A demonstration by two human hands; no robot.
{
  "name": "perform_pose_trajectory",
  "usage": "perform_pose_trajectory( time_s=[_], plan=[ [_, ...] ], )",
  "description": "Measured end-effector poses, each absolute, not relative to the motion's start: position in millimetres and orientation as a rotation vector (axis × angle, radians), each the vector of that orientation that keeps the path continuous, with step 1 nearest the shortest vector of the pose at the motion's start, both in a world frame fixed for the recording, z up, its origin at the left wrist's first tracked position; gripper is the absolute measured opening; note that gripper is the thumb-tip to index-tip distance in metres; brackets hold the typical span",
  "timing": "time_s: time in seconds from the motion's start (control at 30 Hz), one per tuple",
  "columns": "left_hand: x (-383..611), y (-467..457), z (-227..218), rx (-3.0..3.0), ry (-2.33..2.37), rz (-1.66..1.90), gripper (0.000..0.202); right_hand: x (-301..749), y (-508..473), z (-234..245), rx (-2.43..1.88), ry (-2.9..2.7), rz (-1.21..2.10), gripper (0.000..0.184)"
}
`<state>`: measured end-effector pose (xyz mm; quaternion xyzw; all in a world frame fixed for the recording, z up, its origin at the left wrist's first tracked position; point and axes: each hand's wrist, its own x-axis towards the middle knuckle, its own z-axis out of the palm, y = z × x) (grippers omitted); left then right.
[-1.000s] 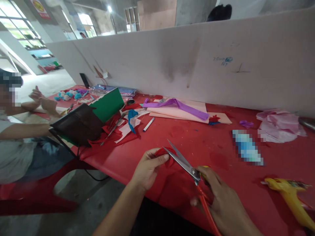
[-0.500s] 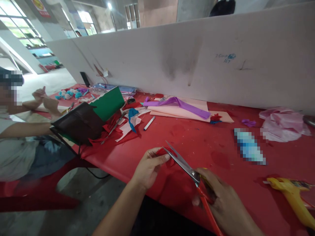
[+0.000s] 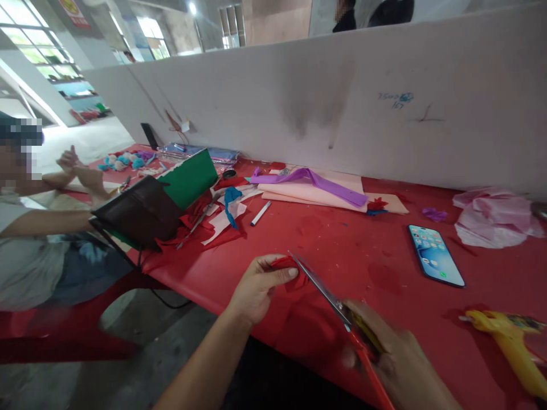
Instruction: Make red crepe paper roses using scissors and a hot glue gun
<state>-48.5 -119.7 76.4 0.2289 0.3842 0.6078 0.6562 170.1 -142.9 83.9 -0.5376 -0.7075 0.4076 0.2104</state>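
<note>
Between thumb and fingers, my left hand (image 3: pixel 260 287) pinches a small piece of red fabric (image 3: pixel 301 279) above the red table (image 3: pixel 342 245). The fabric hangs past the fingertips, and its colour blends with the table behind it. My right hand (image 3: pixel 391 347) is wrapped round the handles of a pair of scissors (image 3: pixel 322 289), one handle red and one yellow. The scissors point up and left, their blades nearly closed. Their tips are right at the fabric beside my left thumb; whether they touch it I cannot tell.
A phone (image 3: pixel 436 255) and a yellow glue gun (image 3: pixel 506 341) lie to the right. Behind are a marker (image 3: pixel 260 213), a purple strip (image 3: pixel 316 182) and peach sheets (image 3: pixel 290 193). At left, a green and dark board (image 3: pixel 190 179) stands among red scraps; a co-worker (image 3: pixel 38 239) sits beyond.
The scissor blades were spread around the red fabric and have closed together. My right hand has shifted slightly down and right. My left hand keeps its pinch.
</note>
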Motion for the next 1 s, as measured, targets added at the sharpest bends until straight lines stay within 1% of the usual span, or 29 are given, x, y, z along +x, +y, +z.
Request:
perform_pose_trajectory(
  time_s=[0.1, 0.2, 0.27, 0.43, 0.6, 0.73, 0.87, 1.0],
  plan=[
    [-51.2, -119.5, 76.3, 0.508, 0.897, 1.37, 0.021, 173.8, -142.4, 85.1, -1.477, -1.997, 1.077, 0.039],
    [-53.8, -119.7, 77.5, 0.5, 0.919, 1.342, 0.025, 177.0, -141.3, 89.6, -1.462, -2.074, 1.086, 0.035],
    [-55.0, -120.0, 78.3, 0.524, 0.921, 1.32, 0.023, 178.5, -141.3, 92.5, -1.453, -2.092, 1.116, 0.034],
    [-55.6, -120.7, 78.5, 0.555, 0.925, 1.315, 0.018, 183.3, -141.6, 86.5, -1.448, -2.106, 1.072, 0.041],
    [-57.5, -119.7, 78.5, 0.587, 0.956, 1.324, 0.016, 191.6, -139.6, 74.6, -1.45, -2.142, 0.992, 0.038],
    [-60.6, -119.0, 81.5, 0.65, 0.958, 1.235, 0.017, 192.6, -138.9, 84.6, -1.565, -2.229, 0.849, 0.041],
    [-63.2, -120.4, 86.4, 0.741, 0.923, 1.124, 0.02, 187.2, -135.5, 97.6, -1.593, -2.31, 0.892, 0.042],
    [-64.5, -121.8, 89.7, 0.825, 0.918, 1.071, 0.014, 184.1, -131.4, 96.8, -1.556, -2.327, 0.861, 0.039]
  ],
)
